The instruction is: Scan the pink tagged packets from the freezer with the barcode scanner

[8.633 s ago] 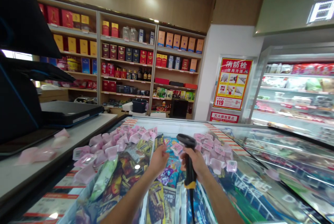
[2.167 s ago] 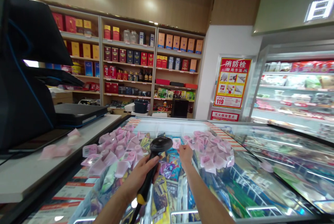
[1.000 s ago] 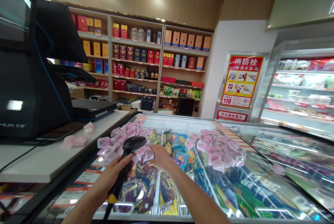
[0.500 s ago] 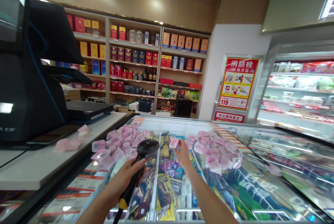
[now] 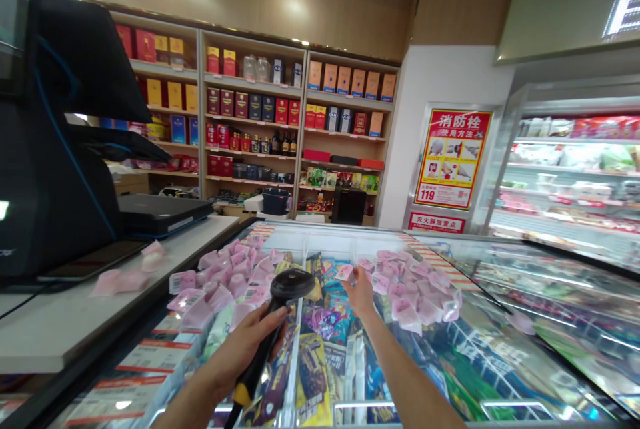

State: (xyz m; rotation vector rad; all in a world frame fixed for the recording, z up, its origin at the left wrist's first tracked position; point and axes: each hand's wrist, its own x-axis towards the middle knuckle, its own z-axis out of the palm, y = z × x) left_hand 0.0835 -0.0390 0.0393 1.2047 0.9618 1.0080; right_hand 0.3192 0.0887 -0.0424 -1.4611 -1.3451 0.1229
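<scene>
My left hand (image 5: 254, 342) is wrapped round the handle of a black barcode scanner (image 5: 291, 284), whose head points forward and to the right. A cable runs down from its yellow-banded end. Between the fingertips of my right hand (image 5: 359, 292) is a small pink price-tag holder (image 5: 345, 272), held above the freezer glass. A heap of similar pink holders (image 5: 233, 276) lies on the glass to the left, some showing barcodes. Another pink heap (image 5: 417, 292) lies to the right of my right hand.
Below is a glass-topped chest freezer (image 5: 285, 234) with packaged ice creams inside. On the left, a counter (image 5: 50, 336) bears a black checkout terminal (image 5: 60, 136) and a few pink pieces (image 5: 123, 280). Stocked shelves (image 5: 255, 82) stand behind; a refrigerated display (image 5: 575, 169) is at right.
The scanner and my left hand have shifted slightly right. My right hand, with the pink holder, has also moved a little right. The whole view has turned slightly.
</scene>
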